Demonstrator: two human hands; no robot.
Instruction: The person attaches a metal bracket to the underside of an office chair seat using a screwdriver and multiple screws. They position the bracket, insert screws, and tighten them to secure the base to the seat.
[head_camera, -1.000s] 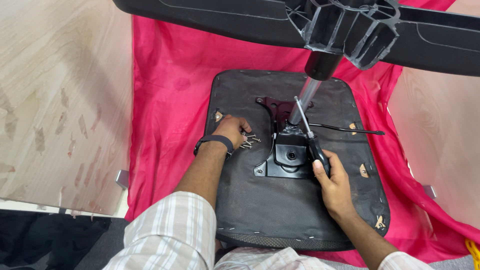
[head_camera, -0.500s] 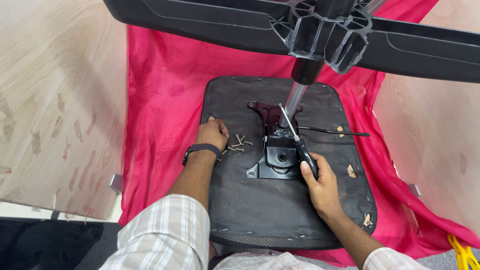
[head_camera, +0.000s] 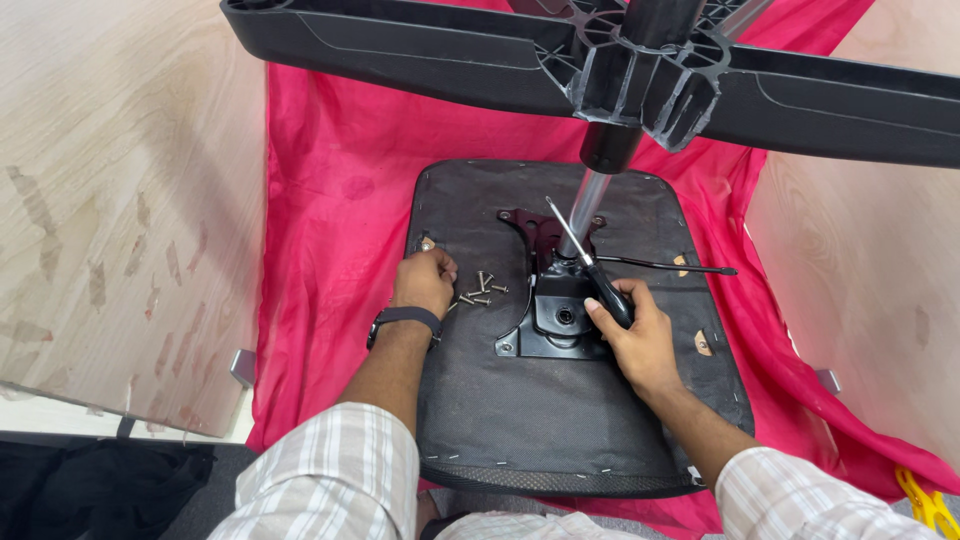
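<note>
Left hand (head_camera: 425, 282) rests knuckles-up on the upturned seat base (head_camera: 520, 430), fingers curled right beside a small cluster of loose screws (head_camera: 480, 290). Right hand (head_camera: 635, 335) wraps a screwdriver (head_camera: 590, 265), shaft angled up-left over the black metal mounting plate (head_camera: 555, 325). Red cloth (head_camera: 330, 200) underneath, star-shaped chair base (head_camera: 640, 70) overhead.

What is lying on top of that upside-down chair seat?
On the seat lie loose screws by the left hand, a black metal plate carrying the chair's column, and a thin lever. The right hand grips a screwdriver. Whatever lies under the plate is hidden.
</note>
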